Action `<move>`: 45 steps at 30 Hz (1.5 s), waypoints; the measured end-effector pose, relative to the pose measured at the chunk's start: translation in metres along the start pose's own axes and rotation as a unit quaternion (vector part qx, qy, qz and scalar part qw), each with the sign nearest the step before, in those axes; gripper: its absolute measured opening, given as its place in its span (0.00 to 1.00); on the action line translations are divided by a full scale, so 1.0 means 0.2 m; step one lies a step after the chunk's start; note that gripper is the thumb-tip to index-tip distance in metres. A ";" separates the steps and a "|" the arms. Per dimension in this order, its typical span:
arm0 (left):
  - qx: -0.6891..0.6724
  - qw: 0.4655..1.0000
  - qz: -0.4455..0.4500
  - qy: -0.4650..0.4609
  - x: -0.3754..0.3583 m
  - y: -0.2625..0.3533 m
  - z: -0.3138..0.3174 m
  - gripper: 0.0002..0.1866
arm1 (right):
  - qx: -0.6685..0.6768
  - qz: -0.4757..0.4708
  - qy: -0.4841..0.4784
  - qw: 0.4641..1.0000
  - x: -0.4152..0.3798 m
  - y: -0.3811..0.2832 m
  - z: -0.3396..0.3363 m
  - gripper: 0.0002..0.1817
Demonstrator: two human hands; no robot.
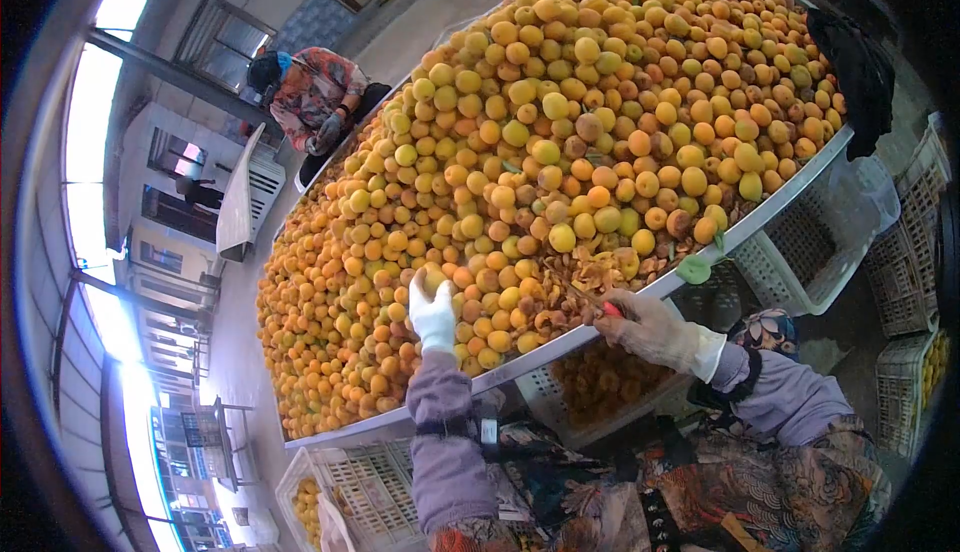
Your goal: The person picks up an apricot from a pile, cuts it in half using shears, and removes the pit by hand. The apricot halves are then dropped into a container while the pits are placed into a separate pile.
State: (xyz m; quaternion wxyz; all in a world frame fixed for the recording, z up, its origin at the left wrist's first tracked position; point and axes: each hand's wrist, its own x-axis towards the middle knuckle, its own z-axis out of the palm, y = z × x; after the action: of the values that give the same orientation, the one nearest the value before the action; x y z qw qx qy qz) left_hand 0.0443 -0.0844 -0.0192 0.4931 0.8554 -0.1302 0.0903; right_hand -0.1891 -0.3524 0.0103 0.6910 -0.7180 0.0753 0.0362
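Note:
A broad heap of orange and yellow apricots [470,202] covers a metal-edged table [770,204]. My left hand [432,314], in a white glove, reaches onto the near part of the heap with its fingers curled round an apricot [433,278]. My right hand [655,332], in a soiled glove, is closed on a small red-handled tool [610,309] over the table's near edge. The tool's thin end points toward brownish, split apricot pieces [590,277] lying on the heap.
Across the heap at the left sits a person [315,102] in a patterned top and gloves. White crates [800,242] stand below the near edge, one holding brownish pieces [610,382]. More crates [900,382] are at the right. A black cloth [855,77] hangs over the right edge.

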 end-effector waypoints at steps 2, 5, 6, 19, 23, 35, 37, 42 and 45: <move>-0.256 0.960 -0.112 -0.026 -0.12 0.25 -0.06 0.21 | 0.131 0.000 -0.029 0.991 -0.01 0.00 0.02 0.16; -0.301 0.947 -0.007 -0.113 -0.39 0.41 -0.09 0.21 | 0.149 0.016 -0.098 0.984 0.01 0.00 0.04 0.15; -0.544 0.817 -0.152 -0.113 -0.47 0.46 -0.07 0.22 | 0.145 0.016 -0.097 0.985 -0.01 -0.01 0.05 0.15; -0.770 0.585 -0.208 -0.146 -1.02 0.52 0.06 0.28 | 0.140 0.114 -0.174 0.968 -0.36 -0.12 0.18 0.16; -0.764 0.590 -0.199 -0.170 -1.10 0.56 0.07 0.29 | 0.158 0.132 -0.183 0.961 -0.45 -0.14 0.22 0.19; -0.729 0.625 -0.177 -0.217 -1.21 0.62 0.06 0.34 | 0.289 -0.118 0.010 0.950 -0.47 -0.34 0.23 0.20; -0.726 0.611 -0.201 -0.244 -1.26 0.65 0.08 0.34 | 0.314 -0.192 0.039 0.929 -0.44 -0.37 0.24 0.18; -0.722 0.596 -0.214 -0.280 -1.34 0.68 0.13 0.36 | 0.295 -0.224 0.067 0.926 -0.43 -0.38 0.28 0.18; -0.714 0.609 -0.221 -0.267 -1.36 0.72 0.13 0.37 | 0.266 -0.221 0.080 0.935 -0.45 -0.38 0.29 0.19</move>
State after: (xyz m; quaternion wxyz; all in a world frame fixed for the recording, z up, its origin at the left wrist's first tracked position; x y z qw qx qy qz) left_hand -0.2578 -0.1394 0.0104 0.8960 0.2215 -0.0861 -0.3752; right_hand -0.2624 -0.2864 0.0969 0.8389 -0.5071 -0.0229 -0.1962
